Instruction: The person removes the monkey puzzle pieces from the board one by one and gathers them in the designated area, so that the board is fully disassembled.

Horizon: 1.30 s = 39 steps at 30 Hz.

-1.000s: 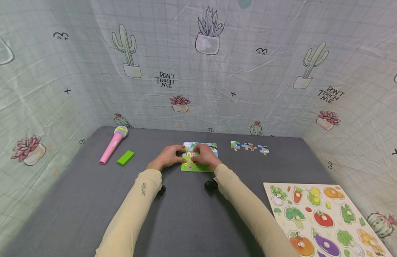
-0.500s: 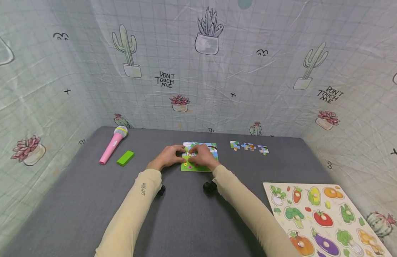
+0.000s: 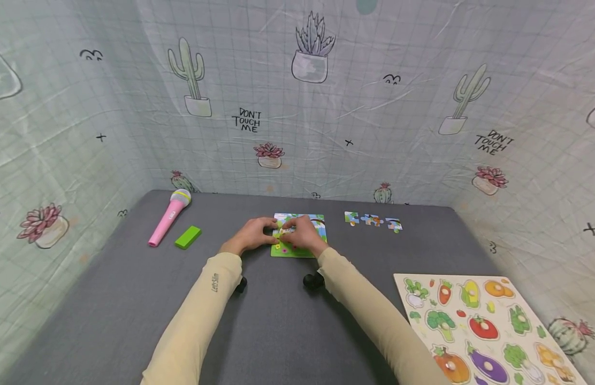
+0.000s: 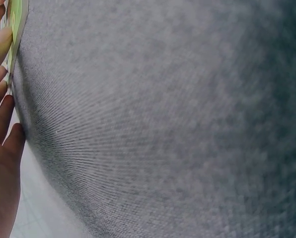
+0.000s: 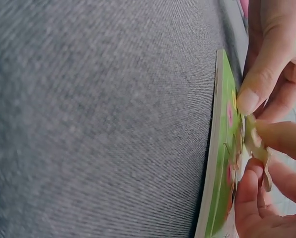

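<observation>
A small jigsaw puzzle board (image 3: 297,253) with a green and blue picture lies flat on the grey table. My left hand (image 3: 252,234) rests at its left side, thumb touching the picture and the other fingers spread toward the far edge. Over the board, my right hand (image 3: 304,235) pinches a puzzle piece (image 5: 256,141) between thumb and fingers; in the right wrist view the piece is tilted against the board's surface, close to the left thumb. The right hand covers part of the picture. Only the board's edge (image 4: 20,27) shows in the left wrist view.
Three loose puzzle pieces (image 3: 372,220) lie in a row to the right of the board. A pink toy microphone (image 3: 168,218) and a green block (image 3: 188,237) lie at the left. A wooden vegetable puzzle (image 3: 475,315) occupies the front right. Printed cloth (image 3: 307,117) encloses the table.
My right hand has shifted slightly left over the puzzle board, with its fingers nearer the left thumb. The left hand stays in place at the board.
</observation>
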Available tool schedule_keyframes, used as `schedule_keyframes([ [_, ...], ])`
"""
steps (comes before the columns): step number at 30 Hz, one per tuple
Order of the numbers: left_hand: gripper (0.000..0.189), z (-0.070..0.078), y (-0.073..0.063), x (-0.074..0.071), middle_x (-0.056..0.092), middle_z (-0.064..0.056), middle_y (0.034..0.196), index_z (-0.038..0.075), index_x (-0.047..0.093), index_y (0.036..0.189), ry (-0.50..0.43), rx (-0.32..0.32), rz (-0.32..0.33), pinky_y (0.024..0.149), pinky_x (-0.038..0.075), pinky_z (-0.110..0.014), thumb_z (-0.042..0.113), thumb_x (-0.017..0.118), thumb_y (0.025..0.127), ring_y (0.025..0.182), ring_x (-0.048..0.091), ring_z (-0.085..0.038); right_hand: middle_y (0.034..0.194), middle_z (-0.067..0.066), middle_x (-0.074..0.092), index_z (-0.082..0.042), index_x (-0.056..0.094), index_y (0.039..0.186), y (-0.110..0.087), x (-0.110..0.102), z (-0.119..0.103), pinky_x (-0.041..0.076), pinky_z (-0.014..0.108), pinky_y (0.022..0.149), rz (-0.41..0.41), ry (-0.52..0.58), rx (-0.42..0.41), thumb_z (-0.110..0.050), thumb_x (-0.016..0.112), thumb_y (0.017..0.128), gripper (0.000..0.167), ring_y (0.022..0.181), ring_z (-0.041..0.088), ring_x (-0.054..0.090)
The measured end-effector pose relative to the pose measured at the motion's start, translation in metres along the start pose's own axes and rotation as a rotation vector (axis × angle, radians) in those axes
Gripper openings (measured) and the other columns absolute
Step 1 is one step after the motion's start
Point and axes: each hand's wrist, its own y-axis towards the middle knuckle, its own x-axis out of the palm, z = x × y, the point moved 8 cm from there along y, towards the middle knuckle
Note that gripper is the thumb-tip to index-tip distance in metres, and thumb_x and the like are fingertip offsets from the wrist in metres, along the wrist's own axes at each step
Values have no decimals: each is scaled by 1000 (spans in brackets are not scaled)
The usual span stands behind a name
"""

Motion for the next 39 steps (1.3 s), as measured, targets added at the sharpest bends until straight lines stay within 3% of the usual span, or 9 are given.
schedule_keyframes([
  [4, 47, -2, 0, 1, 46, -10, 148, 4, 63, 130, 2, -1, 7, 113, 34, -48, 26, 73, 90, 139, 38, -32, 117, 14, 66, -2, 71, 116, -3, 0, 3, 56, 37, 80, -1, 81, 38, -15, 69, 91, 28, 103, 28, 62],
  [8, 48, -2, -1, 0, 47, -10, 148, 3, 63, 130, 5, 6, 17, 113, 33, -48, 26, 74, 89, 138, 39, -32, 121, 14, 64, -3, 69, 119, -8, -5, 10, 56, 34, 77, -1, 202, 107, -13, 69, 91, 30, 104, 27, 62],
  [13, 48, -2, -2, -1, 48, -12, 147, 2, 63, 130, 20, 17, 29, 114, 33, -47, 26, 73, 90, 138, 39, -33, 126, 14, 61, -3, 67, 122, -16, -18, 19, 54, 38, 85, 1, 292, 170, -19, 69, 92, 34, 110, 28, 60],
  [18, 47, -1, -2, -1, 48, -13, 146, 1, 64, 128, 29, 26, 32, 114, 33, -47, 25, 74, 89, 137, 40, -33, 129, 12, 61, -5, 69, 121, -26, -34, 32, 49, 45, 97, 41, 296, 191, -30, 67, 94, 38, 122, 31, 54],
  [23, 46, 1, -3, 1, 50, -13, 144, 1, 65, 127, 31, 44, 46, 113, 33, -47, 25, 74, 89, 137, 41, -33, 131, 17, 59, -2, 68, 121, -36, -54, 49, 47, 47, 101, 73, 306, 175, -19, 63, 97, 30, 127, 34, 49],
  [28, 45, 0, -4, 3, 51, -11, 144, 2, 65, 126, 9, 37, 53, 113, 34, -47, 25, 74, 89, 136, 41, -32, 136, 18, 54, -3, 65, 126, -46, -77, 73, 43, 49, 104, 102, 319, 223, -17, 63, 97, 32, 129, 35, 47],
  [34, 45, -1, -4, 4, 50, -11, 145, 3, 65, 127, -1, 32, 48, 114, 32, -48, 25, 73, 89, 137, 40, -32, 145, 23, 43, 1, 55, 137, -57, -101, 104, 39, 49, 109, 23, 321, 261, -13, 54, 101, 38, 135, 38, 40],
  [39, 45, 0, -4, 3, 50, -12, 144, 3, 65, 127, 13, 38, 58, 114, 33, -48, 26, 73, 89, 137, 40, -33, 148, 25, 39, 2, 52, 139, -63, -115, 123, 39, 50, 109, 4, 247, 244, -8, 54, 100, 40, 138, 40, 34],
])
